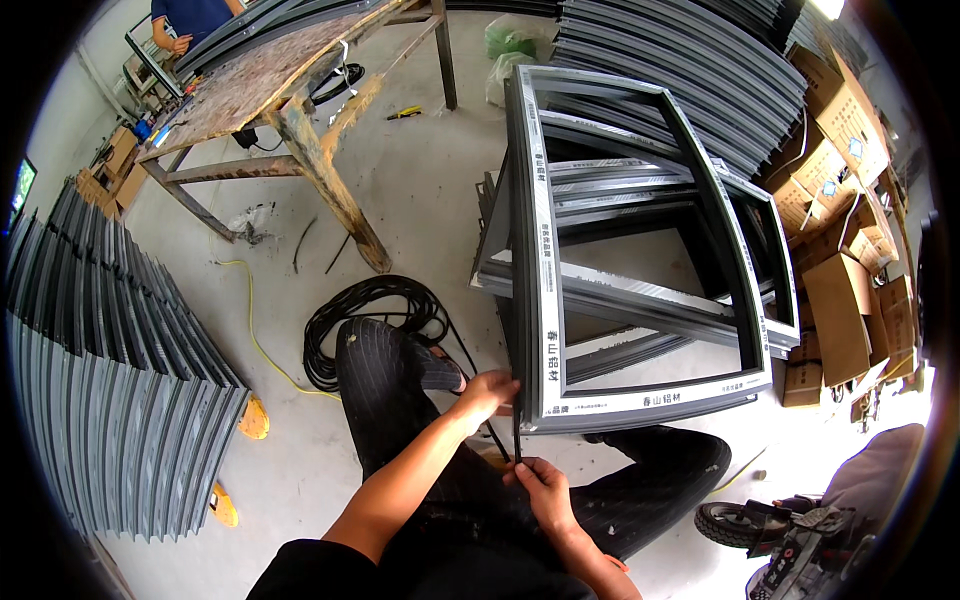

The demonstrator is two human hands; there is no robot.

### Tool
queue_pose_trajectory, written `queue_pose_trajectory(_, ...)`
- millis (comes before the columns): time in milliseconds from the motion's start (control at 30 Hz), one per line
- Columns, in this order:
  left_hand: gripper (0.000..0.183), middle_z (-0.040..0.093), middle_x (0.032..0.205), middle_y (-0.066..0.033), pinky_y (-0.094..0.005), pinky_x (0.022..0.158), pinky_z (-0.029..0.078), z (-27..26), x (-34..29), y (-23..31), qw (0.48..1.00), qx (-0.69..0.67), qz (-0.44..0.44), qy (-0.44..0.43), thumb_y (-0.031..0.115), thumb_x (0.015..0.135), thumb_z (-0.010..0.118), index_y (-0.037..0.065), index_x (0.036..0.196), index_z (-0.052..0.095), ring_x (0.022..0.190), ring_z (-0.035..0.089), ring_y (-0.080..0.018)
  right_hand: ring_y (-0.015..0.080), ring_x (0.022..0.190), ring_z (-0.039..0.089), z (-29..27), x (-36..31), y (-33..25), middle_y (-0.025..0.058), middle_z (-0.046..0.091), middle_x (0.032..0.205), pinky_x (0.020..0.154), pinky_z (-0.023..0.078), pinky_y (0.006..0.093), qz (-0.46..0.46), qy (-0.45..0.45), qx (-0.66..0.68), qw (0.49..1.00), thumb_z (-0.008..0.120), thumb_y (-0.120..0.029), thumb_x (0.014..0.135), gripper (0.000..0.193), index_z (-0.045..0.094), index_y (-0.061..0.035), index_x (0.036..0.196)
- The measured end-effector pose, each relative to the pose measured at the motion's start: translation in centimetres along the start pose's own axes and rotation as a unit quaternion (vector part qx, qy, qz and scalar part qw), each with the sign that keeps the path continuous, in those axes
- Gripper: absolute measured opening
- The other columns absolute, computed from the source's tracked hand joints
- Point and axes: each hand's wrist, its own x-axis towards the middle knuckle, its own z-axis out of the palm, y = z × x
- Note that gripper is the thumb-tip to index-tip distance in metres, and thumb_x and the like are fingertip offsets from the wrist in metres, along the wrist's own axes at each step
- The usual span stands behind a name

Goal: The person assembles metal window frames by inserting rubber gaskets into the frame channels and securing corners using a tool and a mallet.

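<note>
A grey window frame with white printed protective film stands tilted on top of other frames in front of me. My left hand is at its lower left corner, fingers curled and pressed together against the side edge, where a black rubber strip runs down. Just below, my right hand pinches the same strip between thumb and fingers. Beside my left knee lies a loose coil of black strip on the floor, with a length leading from it toward my hands. The tips of my left fingers are partly hidden.
Stacked grey frames lie under the held one. Grey profiles stand at left, more behind. A worn wooden table is at back left, near a person. Cardboard boxes and a small-wheeled vehicle are at right.
</note>
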Motion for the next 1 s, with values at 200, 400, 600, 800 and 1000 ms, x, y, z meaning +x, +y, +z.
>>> queue_pose_trajectory(200,0.025,0.067,0.090,-0.0071,-0.0292,0.069,0.056,-0.1,-1.4,-2.0,0.997,0.078,-0.021,0.015,0.020,0.096,0.059,-0.003,0.106,0.063,0.077,0.065,-0.0148,0.0121,0.081,0.063,-0.7,0.4,1.3,0.0076,0.068,0.086,0.076,0.050,0.0256,-0.029,0.016,-0.076,0.997,0.058,-0.009,0.095,0.017,0.063,0.0049,0.104)
queue_pose_trajectory(400,0.022,0.064,0.088,-0.0025,-0.0242,0.066,0.053,0.0,-2.3,-5.1,0.998,0.068,0.017,0.007,0.021,0.099,0.056,0.000,0.100,0.063,0.075,0.062,-0.0096,0.0242,0.077,0.067,-0.9,0.5,1.0,0.0137,0.068,0.086,0.070,0.052,0.0325,-0.096,0.024,-0.257,0.961,0.065,-0.013,0.088,0.019,0.064,0.0019,0.100)
queue_pose_trajectory(600,0.026,0.064,0.085,-0.0054,-0.0253,0.063,0.053,2.1,-3.8,-4.5,0.998,0.019,-0.024,0.056,0.022,0.101,0.052,-0.003,0.102,0.060,0.072,0.065,-0.0127,0.0348,0.080,0.064,-3.6,0.0,-7.5,0.0150,0.067,0.091,0.074,0.053,0.0391,-0.288,0.053,-0.476,0.829,0.071,-0.008,0.078,0.019,0.067,-0.0032,0.096)
queue_pose_trajectory(800,0.029,0.064,0.089,-0.0101,-0.0311,0.063,0.053,2.7,-3.4,-6.9,0.994,-0.074,0.025,0.071,0.022,0.104,0.043,-0.004,0.103,0.056,0.072,0.065,-0.0191,0.0336,0.068,0.059,-14.3,6.5,-17.6,0.0149,0.063,0.077,0.064,0.047,0.0438,-0.411,0.237,-0.609,0.635,0.066,-0.016,0.082,0.015,0.066,-0.0011,0.078)
queue_pose_trajectory(1000,0.026,0.060,0.078,-0.0073,-0.0302,0.056,0.052,1.9,-2.9,-7.6,0.978,-0.052,0.071,0.187,0.018,0.102,0.048,-0.004,0.092,0.059,0.062,0.060,-0.0163,0.0335,0.056,0.054,-16.2,7.4,-13.3,0.0102,0.052,0.054,0.059,0.042,0.0455,-0.395,0.259,-0.618,0.628,0.068,-0.017,0.080,0.034,0.049,-0.0075,0.053)
